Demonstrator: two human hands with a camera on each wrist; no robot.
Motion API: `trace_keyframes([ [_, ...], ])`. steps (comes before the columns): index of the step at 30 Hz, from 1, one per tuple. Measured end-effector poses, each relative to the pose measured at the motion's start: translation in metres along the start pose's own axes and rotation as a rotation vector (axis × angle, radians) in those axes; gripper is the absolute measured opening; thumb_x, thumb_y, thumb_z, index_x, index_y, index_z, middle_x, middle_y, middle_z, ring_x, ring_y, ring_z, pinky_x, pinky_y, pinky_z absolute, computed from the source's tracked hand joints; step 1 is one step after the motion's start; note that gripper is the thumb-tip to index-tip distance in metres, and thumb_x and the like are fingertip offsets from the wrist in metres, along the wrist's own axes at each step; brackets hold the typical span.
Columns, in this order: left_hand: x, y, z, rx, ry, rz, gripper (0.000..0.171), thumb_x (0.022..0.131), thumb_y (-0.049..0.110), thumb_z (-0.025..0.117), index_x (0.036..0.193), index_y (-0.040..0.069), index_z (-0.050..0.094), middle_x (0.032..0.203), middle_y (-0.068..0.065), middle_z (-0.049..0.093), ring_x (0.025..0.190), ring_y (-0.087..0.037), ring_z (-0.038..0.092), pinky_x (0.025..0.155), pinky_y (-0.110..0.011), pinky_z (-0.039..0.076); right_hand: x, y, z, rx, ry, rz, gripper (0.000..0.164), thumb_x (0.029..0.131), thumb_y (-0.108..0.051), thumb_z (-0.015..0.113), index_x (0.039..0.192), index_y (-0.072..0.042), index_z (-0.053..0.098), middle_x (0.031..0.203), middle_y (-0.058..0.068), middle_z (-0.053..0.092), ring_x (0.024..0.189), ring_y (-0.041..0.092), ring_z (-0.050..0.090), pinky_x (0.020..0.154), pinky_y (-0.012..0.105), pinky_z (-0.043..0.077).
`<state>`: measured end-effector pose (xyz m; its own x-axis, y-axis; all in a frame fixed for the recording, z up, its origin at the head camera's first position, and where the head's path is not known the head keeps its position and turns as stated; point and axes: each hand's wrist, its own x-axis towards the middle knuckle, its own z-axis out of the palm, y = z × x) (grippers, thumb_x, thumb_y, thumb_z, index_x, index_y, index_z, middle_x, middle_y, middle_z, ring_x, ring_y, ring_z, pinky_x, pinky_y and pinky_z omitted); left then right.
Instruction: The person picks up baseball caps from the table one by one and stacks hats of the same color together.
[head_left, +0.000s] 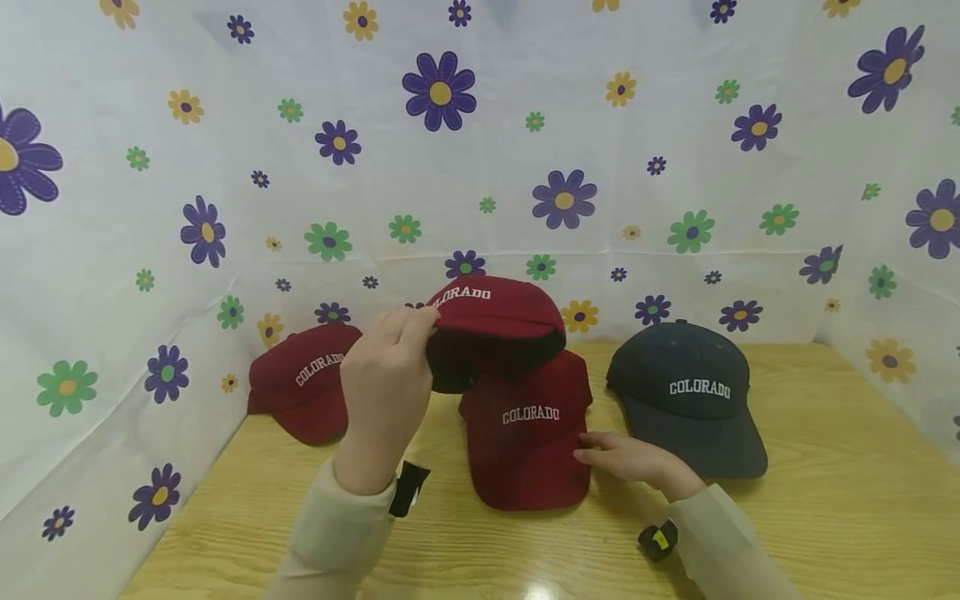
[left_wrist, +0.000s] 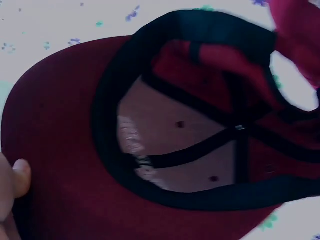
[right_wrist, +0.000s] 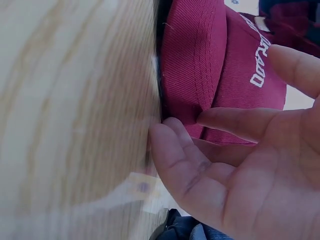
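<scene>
My left hand (head_left: pixel 386 379) pinches the brim of a dark red baseball cap (head_left: pixel 521 308) lettered COLORADO, holding it up in the air. In the left wrist view the underside of this cap (left_wrist: pixel 55 125) shows, with its dark sweatband, and a thumb lies at the brim's edge. Below it a second red cap (head_left: pixel 517 467) sits on the table, brim toward me, the raised one overlapping its crown. My right hand (head_left: pixel 633 458) is at the right side of that brim; in the right wrist view its loosely bent fingertips touch the cap's (right_wrist: pixel 192 65) side.
A third red cap (head_left: pixel 307 392) lies at the left, partly behind my left hand. On the right a dark navy-grey cap (head_left: pixel 678 408) rests on the wooden table (head_left: pixel 832 500). Flower-printed white cloth (head_left: pixel 510 158) walls the back and sides.
</scene>
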<state>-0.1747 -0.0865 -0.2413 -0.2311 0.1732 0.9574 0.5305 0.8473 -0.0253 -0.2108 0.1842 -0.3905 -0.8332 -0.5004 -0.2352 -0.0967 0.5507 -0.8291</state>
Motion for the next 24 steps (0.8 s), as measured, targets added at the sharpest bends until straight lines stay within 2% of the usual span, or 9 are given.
trace_keyframes([
  [3,0.011,0.009,0.000,-0.004,-0.047,0.037,0.009,0.085,0.001,0.054,0.082,0.002,0.063,0.073,-0.009,0.060,0.062,-0.024,0.054,0.050,-0.032,0.046,0.000,0.000,0.000,0.020,-0.007,-0.001,0.057,0.091,-0.027,0.047,0.130,0.013,0.031,0.131,0.027,0.035,0.116,0.034,0.038,0.084,0.042,0.042],
  [6,0.017,0.016,0.006,-0.002,-0.103,0.068,0.009,0.083,0.000,0.056,0.085,0.003,0.064,0.080,-0.009,0.063,0.069,-0.024,0.057,0.060,-0.033,0.050,0.001,0.001,0.001,0.029,-0.006,-0.002,0.058,0.091,-0.027,0.046,0.130,0.013,0.030,0.131,0.027,0.034,0.118,0.036,0.036,0.086,0.043,0.041],
  [10,0.015,0.018,0.020,0.007,-0.196,0.092,0.016,0.080,-0.004,0.057,0.091,0.005,0.065,0.087,-0.009,0.065,0.078,-0.023,0.060,0.065,-0.032,0.051,0.002,0.002,0.002,-0.003,0.009,-0.001,0.058,0.091,-0.027,0.047,0.130,0.013,0.031,0.131,0.027,0.035,0.119,0.036,0.035,0.089,0.045,0.037],
  [15,-0.003,0.017,0.041,-0.011,-0.267,0.151,0.021,0.077,-0.008,0.055,0.092,0.005,0.064,0.087,-0.008,0.064,0.074,-0.022,0.059,0.063,-0.031,0.050,0.004,0.001,0.006,-0.133,0.016,-0.063,0.057,0.091,-0.024,0.046,0.126,0.019,0.031,0.128,0.031,0.037,0.119,0.040,0.032,0.094,0.049,0.029],
  [19,-0.022,0.016,0.054,-0.021,-0.324,0.209,0.019,0.078,-0.004,0.059,0.093,0.006,0.064,0.087,-0.007,0.065,0.073,-0.021,0.059,0.063,-0.029,0.050,0.006,-0.001,0.009,-0.250,0.034,-0.116,0.055,0.090,-0.020,0.047,0.122,0.022,0.033,0.119,0.030,0.045,0.110,0.037,0.042,0.091,0.048,0.033],
  [24,-0.045,0.020,0.064,-0.028,-0.431,0.248,0.024,0.078,0.002,0.065,0.102,0.006,0.064,0.095,-0.007,0.064,0.084,-0.020,0.060,0.069,-0.029,0.050,0.005,-0.003,0.009,-0.275,0.051,-0.107,0.055,0.089,-0.020,0.049,0.122,0.022,0.034,0.114,0.026,0.050,0.103,0.031,0.046,0.088,0.047,0.035],
])
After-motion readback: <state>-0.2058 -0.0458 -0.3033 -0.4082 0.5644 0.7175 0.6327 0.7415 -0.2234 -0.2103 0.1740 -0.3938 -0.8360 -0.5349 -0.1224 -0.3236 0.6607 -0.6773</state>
